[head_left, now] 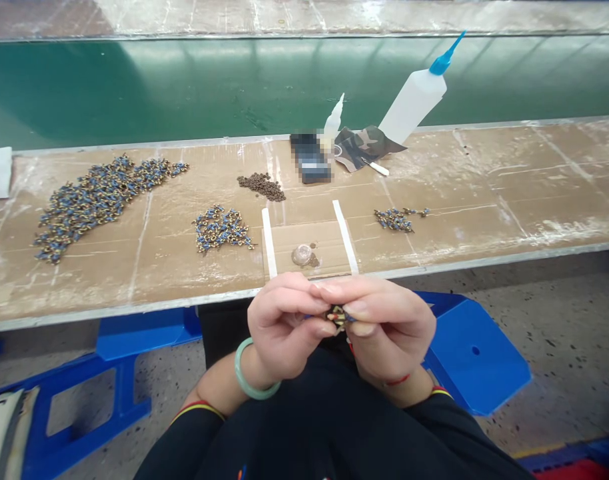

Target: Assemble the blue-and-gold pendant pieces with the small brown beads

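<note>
Pinched between my two hands, just off the table's near edge, is a small blue-and-brass part (337,317). My left hand (287,323), with a pale green bangle at its wrist, grips its left side between thumb and fingers. From the right, my right hand (392,327) pinches the same part, thumb below and index finger above. Fingertips cover most of it. Straight beyond the hands, a small round clear dish (302,255) sits on a cardboard piece (329,235) flanked by two white strips, with dark wet-looking spots beside it.
Similar blue-and-brass parts form a large pile (94,200), a middle pile (222,229) and a small pile (395,219). Brown bits (262,186) lie behind. Farther back are a blurred dark object (309,160), a small bottle (334,119), camouflage cloth (367,147) and a large white bottle (414,103).
</note>
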`<control>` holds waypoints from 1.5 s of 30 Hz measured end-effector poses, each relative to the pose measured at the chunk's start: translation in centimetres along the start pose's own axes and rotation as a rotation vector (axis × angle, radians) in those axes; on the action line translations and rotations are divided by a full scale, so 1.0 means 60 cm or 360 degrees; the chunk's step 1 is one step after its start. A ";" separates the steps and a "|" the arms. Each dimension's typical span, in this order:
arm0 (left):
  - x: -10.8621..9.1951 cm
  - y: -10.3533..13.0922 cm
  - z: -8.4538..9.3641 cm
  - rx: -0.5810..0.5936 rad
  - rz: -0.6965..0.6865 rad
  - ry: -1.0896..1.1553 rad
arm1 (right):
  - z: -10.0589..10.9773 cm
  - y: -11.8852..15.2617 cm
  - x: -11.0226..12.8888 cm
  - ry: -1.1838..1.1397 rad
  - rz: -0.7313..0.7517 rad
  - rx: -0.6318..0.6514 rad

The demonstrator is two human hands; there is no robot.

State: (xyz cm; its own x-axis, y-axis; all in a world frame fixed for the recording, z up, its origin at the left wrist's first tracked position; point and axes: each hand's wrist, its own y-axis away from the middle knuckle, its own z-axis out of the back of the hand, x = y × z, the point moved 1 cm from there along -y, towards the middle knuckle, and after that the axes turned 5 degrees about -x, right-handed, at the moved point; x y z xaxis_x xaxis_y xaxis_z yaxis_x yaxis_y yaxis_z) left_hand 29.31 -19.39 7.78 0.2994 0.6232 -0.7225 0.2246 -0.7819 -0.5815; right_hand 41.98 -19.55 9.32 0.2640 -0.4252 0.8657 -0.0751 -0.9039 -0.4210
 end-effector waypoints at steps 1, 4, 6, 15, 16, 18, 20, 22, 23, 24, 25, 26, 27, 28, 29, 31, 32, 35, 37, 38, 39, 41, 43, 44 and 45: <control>0.000 0.000 0.001 0.0014 -0.0005 -0.0012 | -0.001 -0.002 0.003 0.0034 0.0131 0.0024; 0.000 0.003 0.005 0.0035 -0.0010 -0.0021 | -0.003 -0.006 0.007 0.0134 0.0396 0.0085; 0.001 0.006 0.007 0.0042 -0.0021 -0.0025 | -0.003 -0.007 0.007 0.0149 0.0420 0.0109; -0.010 -0.010 0.005 0.0074 -0.0197 -0.0187 | 0.005 -0.012 0.009 0.0202 0.0484 0.0186; -0.011 -0.013 0.005 0.0081 -0.0235 -0.0210 | 0.006 -0.013 0.010 0.0220 0.0500 0.0201; -0.013 -0.016 0.008 0.0099 -0.0308 -0.0250 | 0.006 -0.016 0.012 0.0241 0.0545 0.0218; -0.015 -0.014 0.012 0.0114 -0.0359 -0.0317 | 0.006 -0.019 0.013 0.0259 0.0598 0.0234; -0.018 -0.009 0.016 0.0106 -0.0384 -0.0437 | 0.004 -0.022 0.013 0.0288 0.0655 0.0234; -0.019 -0.006 0.017 0.0101 -0.0400 -0.0506 | 0.002 -0.023 0.013 0.0302 0.0685 0.0223; -0.021 -0.004 0.017 0.0100 -0.0420 -0.0573 | 0.001 -0.024 0.013 0.0312 0.0715 0.0208; -0.023 -0.003 0.016 0.0101 -0.0446 -0.0631 | 0.000 -0.025 0.013 0.0318 0.0746 0.0191; -0.024 -0.002 0.013 0.0102 -0.0477 -0.0675 | -0.001 -0.025 0.013 0.0324 0.0769 0.0184; -0.025 -0.003 0.010 0.0095 -0.0509 -0.0704 | -0.002 -0.026 0.013 0.0327 0.0783 0.0189; -0.026 -0.004 0.007 0.0089 -0.0536 -0.0716 | -0.003 -0.027 0.012 0.0325 0.0782 0.0197; -0.026 -0.005 0.004 0.0080 -0.0556 -0.0716 | -0.003 -0.027 0.012 0.0313 0.0764 0.0209; -0.024 -0.008 0.000 0.0068 -0.0576 -0.0701 | -0.003 -0.029 0.010 0.0259 0.0682 0.0196; -0.023 -0.008 0.000 0.0073 -0.0577 -0.0698 | -0.003 -0.029 0.009 0.0222 0.0641 0.0175; -0.018 -0.008 0.001 0.0101 -0.0573 -0.0713 | -0.003 -0.028 0.004 0.0144 0.0625 0.0124; -0.016 -0.006 0.003 0.0107 -0.0576 -0.0718 | -0.004 -0.026 0.003 0.0181 0.0669 0.0125; -0.014 -0.005 0.003 0.0099 -0.0577 -0.0711 | -0.004 -0.024 0.002 0.0232 0.0700 0.0129; -0.013 -0.004 0.003 0.0090 -0.0576 -0.0698 | -0.005 -0.024 0.002 0.0299 0.0735 0.0124; -0.009 -0.001 0.003 0.0074 -0.0552 -0.0660 | -0.006 -0.023 0.003 0.0437 0.0854 0.0096; -0.005 0.003 0.001 0.0071 -0.0509 -0.0621 | -0.007 -0.025 0.002 0.0522 0.1011 0.0056; -0.003 0.005 0.000 0.0072 -0.0489 -0.0607 | -0.008 -0.026 0.001 0.0541 0.1077 0.0034; -0.001 0.007 -0.001 0.0072 -0.0476 -0.0593 | -0.008 -0.027 0.000 0.0554 0.1130 0.0022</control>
State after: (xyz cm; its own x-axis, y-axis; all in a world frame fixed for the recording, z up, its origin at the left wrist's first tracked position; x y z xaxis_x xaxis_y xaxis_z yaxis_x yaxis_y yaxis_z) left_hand 29.46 -19.78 7.60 -0.1266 0.7890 -0.6012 0.2074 -0.5716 -0.7939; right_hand 41.62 -18.11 10.13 -0.1586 -0.8923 0.4227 -0.1003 -0.4114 -0.9059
